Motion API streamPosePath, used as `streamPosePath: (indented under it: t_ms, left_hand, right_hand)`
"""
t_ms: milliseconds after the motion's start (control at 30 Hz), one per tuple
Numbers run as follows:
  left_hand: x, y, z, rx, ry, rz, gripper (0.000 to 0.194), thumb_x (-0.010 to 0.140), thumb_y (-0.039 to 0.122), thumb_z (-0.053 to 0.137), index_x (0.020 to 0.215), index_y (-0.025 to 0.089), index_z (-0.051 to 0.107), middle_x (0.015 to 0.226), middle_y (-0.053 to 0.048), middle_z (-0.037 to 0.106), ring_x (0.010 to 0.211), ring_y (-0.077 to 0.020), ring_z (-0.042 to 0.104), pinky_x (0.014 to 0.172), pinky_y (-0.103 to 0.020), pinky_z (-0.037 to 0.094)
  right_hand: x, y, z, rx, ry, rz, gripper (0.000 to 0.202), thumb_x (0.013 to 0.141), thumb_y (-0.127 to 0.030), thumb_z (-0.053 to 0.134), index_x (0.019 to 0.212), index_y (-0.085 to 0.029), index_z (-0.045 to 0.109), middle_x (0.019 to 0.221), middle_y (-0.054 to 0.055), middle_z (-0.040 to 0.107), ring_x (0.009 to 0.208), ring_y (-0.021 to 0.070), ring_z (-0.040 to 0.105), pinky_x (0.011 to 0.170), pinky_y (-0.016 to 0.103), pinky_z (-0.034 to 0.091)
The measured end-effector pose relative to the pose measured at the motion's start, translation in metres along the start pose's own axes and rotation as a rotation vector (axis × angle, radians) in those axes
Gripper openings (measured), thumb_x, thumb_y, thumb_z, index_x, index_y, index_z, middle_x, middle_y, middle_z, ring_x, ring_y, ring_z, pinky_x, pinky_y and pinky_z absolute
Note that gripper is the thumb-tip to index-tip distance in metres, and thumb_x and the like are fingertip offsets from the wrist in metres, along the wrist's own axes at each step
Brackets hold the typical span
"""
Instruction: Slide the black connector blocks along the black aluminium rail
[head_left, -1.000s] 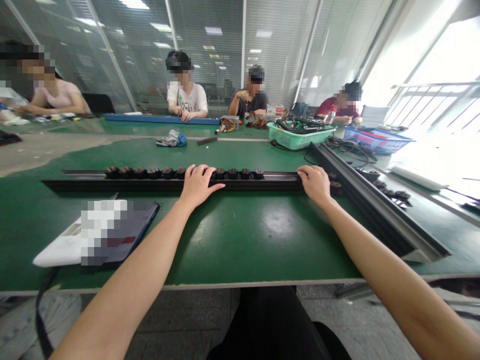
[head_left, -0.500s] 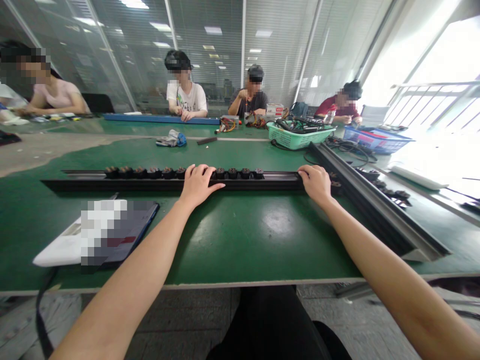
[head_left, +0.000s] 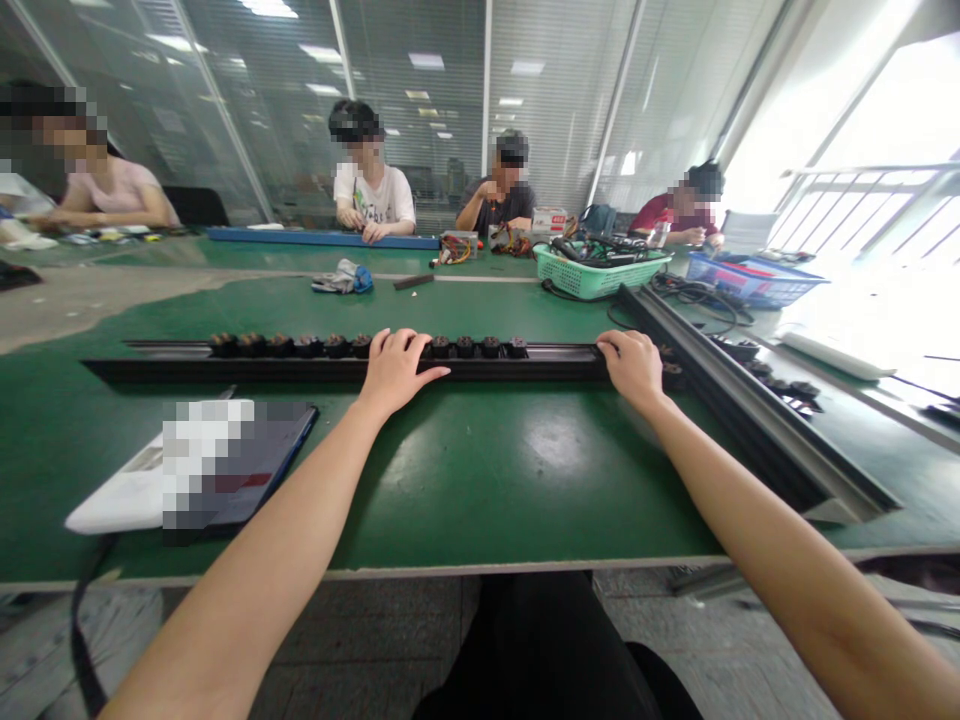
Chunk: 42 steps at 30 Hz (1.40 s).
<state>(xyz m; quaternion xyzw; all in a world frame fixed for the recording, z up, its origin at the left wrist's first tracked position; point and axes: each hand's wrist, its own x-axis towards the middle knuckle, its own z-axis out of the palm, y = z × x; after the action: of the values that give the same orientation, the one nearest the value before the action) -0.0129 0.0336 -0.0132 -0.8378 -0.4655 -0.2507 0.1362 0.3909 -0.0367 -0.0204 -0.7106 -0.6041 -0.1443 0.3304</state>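
Fingers of both hands draped over black rail (head_left: 225,370), left hand (head_left: 395,372) mid-rail, right hand (head_left: 634,368) at its end

A shared assembly workshop: long green worktable (head_left: 465,480), people seated along its far side, glass partitions behind them, cable-filled basket (head_left: 600,272) on top.

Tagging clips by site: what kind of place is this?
Likely an electronics assembly workshop. The left hand and right hand rest on a long black rail on a green bench; a basket of cables sits beyond, with people seated working.
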Motion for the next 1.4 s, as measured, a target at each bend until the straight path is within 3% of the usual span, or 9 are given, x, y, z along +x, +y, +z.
streamPosePath:
  t_ms: [1400]
  left_hand:
    - [0.0004,0.001,-0.0017,0.025,-0.006,0.003,0.057,0.096,0.063,0.057,0.135,0.021,0.059,0.131,-0.014,0.061,0.13,-0.0329,0.052,0.123,-0.05,0.023]
  right_hand:
    - [0.0003,0.0007,-0.0033,-0.012,-0.013,0.048,0.031,0.097,-0.028,0.048,0.105,-0.022,0.078,0.106,0.013,0.071,0.103,0.0292,0.058,0.09,0.04,0.042]
